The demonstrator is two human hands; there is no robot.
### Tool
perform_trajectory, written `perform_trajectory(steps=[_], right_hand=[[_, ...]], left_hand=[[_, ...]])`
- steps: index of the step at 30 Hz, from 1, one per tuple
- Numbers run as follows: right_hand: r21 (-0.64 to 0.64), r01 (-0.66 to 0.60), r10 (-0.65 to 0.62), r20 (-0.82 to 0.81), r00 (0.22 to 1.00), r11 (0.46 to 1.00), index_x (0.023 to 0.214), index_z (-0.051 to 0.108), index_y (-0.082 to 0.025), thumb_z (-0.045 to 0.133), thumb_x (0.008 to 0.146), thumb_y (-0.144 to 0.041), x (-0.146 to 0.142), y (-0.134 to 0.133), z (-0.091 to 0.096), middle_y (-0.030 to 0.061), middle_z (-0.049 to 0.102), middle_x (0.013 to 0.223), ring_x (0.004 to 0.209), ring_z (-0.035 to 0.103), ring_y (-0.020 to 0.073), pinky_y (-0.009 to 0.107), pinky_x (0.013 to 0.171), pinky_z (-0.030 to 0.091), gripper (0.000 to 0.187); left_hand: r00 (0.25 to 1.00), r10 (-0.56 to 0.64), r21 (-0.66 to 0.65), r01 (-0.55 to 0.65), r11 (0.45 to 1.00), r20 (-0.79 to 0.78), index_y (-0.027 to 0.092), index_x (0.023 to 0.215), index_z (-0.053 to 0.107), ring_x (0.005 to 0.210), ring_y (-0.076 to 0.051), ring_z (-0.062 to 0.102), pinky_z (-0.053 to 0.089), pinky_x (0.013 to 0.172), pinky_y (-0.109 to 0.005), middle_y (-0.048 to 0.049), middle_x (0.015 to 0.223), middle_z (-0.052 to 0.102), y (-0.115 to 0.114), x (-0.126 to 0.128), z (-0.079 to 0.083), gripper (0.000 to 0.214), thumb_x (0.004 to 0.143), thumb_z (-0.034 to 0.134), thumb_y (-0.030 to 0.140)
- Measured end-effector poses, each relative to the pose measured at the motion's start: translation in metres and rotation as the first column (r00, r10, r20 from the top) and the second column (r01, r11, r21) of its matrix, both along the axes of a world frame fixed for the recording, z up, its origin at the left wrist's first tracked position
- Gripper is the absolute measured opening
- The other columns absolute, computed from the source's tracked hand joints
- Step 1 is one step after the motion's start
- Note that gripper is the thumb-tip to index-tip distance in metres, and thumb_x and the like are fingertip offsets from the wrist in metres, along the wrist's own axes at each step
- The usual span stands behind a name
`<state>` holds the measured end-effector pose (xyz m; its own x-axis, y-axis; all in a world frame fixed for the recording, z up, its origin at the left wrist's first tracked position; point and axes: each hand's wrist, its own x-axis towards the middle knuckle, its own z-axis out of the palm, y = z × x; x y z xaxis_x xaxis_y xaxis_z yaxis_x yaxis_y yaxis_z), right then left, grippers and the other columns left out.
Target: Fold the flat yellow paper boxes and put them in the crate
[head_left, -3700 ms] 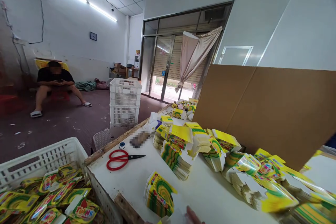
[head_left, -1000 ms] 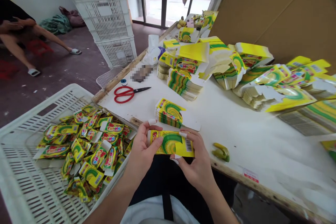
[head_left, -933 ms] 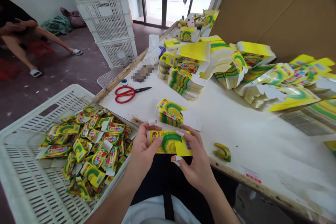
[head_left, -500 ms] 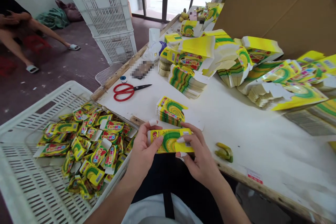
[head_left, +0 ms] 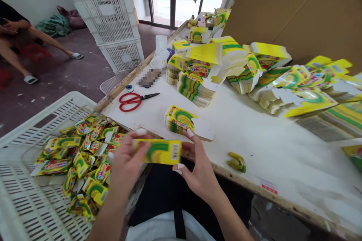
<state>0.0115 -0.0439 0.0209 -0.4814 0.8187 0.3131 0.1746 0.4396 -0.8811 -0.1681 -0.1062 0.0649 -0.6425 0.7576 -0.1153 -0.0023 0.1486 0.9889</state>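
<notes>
A small yellow and green carton (head_left: 162, 151), with a barcode at its right end, is pinched by its left end in my left hand (head_left: 123, 165). My right hand (head_left: 199, 167) is open beside the barcode end, thumb and fingers spread; whether the thumb touches the carton's lower corner I cannot tell. White coverings wrap several fingertips. Just beyond the carton, a stack of flat yellow-green cartons (head_left: 181, 119) lies on the white table (head_left: 246, 128). To the left, a white plastic crate (head_left: 21, 180) holds many small filled-looking cartons (head_left: 96, 186).
Red-handled scissors (head_left: 131, 101) lie near the table's left edge. A curled yellow-green piece (head_left: 236, 162) rests near the front edge. Bundles of flat cartons (head_left: 203, 60) line the back. Stacked white crates (head_left: 109, 19) stand on the floor; a seated person (head_left: 17, 30) is at far left.
My left hand has moved left with the carton, toward the crate. My right hand has let go of the carton's right end, its fingers now apart. The view has shifted slightly.
</notes>
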Motion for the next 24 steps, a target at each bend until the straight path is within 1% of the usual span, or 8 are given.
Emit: perform_trajectory(steps=[2,4,7,10,16,19,21,24], right_hand=[[0.03,0.084,-0.084,-0.006,0.996,0.996,0.135,0.039,-0.021,0.059,0.085,-0.02,0.0,0.014,0.001,0.0132,0.062,0.12,0.099,0.065,0.0231,0.041,0.086,0.056,0.054],[0.102,0.217,-0.224,0.071,0.972,0.971,0.122,0.051,-0.021,0.053,0.084,-0.014,-0.001,0.033,0.002,0.0099,0.067,0.105,0.092,0.065,0.0232,0.042,0.082,0.056,0.038],[0.169,0.32,-0.356,0.283,0.89,0.932,0.115,0.056,-0.019,0.055,0.079,-0.01,-0.008,0.059,0.001,0.0122,0.066,0.103,0.095,0.06,0.029,0.049,0.085,0.051,0.037],[0.176,0.335,-0.378,0.376,0.846,0.926,0.109,0.059,-0.018,0.058,0.074,-0.006,-0.018,0.071,-0.005,0.013,0.065,0.096,0.094,0.057,0.0321,0.052,0.085,0.047,0.037],[0.128,0.37,-0.392,0.334,0.857,0.92,0.107,0.052,-0.019,0.056,0.071,-0.007,-0.021,0.073,-0.012,0.0111,0.06,0.097,0.09,0.058,0.0295,0.047,0.078,0.048,0.038],[0.078,0.359,-0.367,0.262,0.892,0.93,0.111,0.044,-0.021,0.055,0.072,-0.009,-0.019,0.065,-0.004,0.0041,0.058,0.088,0.079,0.06,0.0225,0.039,0.071,0.051,0.043],[-0.013,0.296,-0.291,0.148,0.945,0.955,0.113,0.04,-0.022,0.056,0.073,-0.01,-0.019,0.051,0.005,0.0003,0.056,0.083,0.072,0.06,0.0177,0.032,0.067,0.052,0.045],[-0.234,0.049,-0.077,-0.111,0.991,0.971,0.112,0.042,-0.024,0.058,0.073,-0.01,-0.024,0.016,0.019,-0.0003,0.056,0.085,0.07,0.059,0.0135,0.025,0.063,0.051,0.044]], left_hand=[[0.909,0.161,-0.06,-0.199,0.978,-0.384,0.025,0.099,0.06,0.079,-0.021,0.061,0.05,0.077,-0.036,-0.0015,0.094,0.068,-0.01,-0.037,0.013,0.032,0.075,0.069,0.046],[0.721,0.104,-0.221,-0.342,0.913,-0.686,0.026,0.102,0.059,0.089,-0.029,0.061,0.045,0.09,-0.048,-0.0021,0.092,0.068,-0.021,-0.074,0.023,0.03,0.077,0.064,0.042],[0.598,-0.079,-0.358,-0.363,0.861,-0.797,0.025,0.089,0.061,0.111,-0.043,0.054,0.033,0.099,-0.061,-0.0037,0.088,0.067,-0.031,-0.111,0.021,0.025,0.075,0.063,0.046],[0.601,-0.136,-0.38,-0.299,0.875,-0.787,0.023,0.09,0.063,0.117,-0.044,0.052,0.032,0.101,-0.06,-0.0092,0.1,0.068,-0.027,-0.114,0.005,0.033,0.075,0.059,0.053],[0.851,-0.195,-0.317,0.036,0.948,-0.488,0.018,0.1,0.065,0.091,-0.031,0.063,0.05,0.077,-0.043,-0.0138,0.103,0.069,0.003,-0.057,-0.025,0.051,0.07,0.064,0.058],[0.96,-0.233,-0.104,0.219,0.97,-0.157,0.02,0.108,0.062,0.09,-0.025,0.064,0.051,0.079,-0.038,-0.0121,0.108,0.069,0.013,-0.021,-0.035,0.05,0.071,0.071,0.052],[0.97,-0.233,0.165,0.22,0.961,0.068,0.023,0.115,0.059,0.098,-0.024,0.063,0.052,0.082,-0.036,-0.0114,0.115,0.066,0.017,0.004,-0.039,0.061,0.066,0.077,0.055],[0.937,-0.163,0.415,0.021,0.91,0.309,0.026,0.114,0.06,0.109,-0.027,0.059,0.052,0.086,-0.036,-0.0093,0.116,0.064,0.022,0.036,-0.033,0.072,0.06,0.069,0.074]])
